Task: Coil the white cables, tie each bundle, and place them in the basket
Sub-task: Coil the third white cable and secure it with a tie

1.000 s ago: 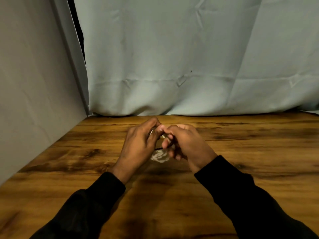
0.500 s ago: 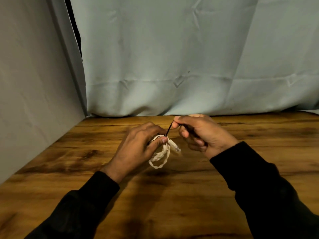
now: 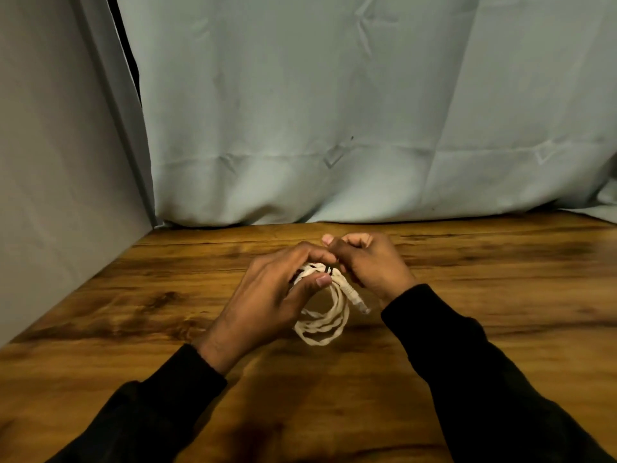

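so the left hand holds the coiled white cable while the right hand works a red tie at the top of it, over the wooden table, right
Not quite: the tie is black, not red, as the head view shows. The rest stands: the left hand holds the coiled white cable and the right hand works the tie at its top, over the wooden table.
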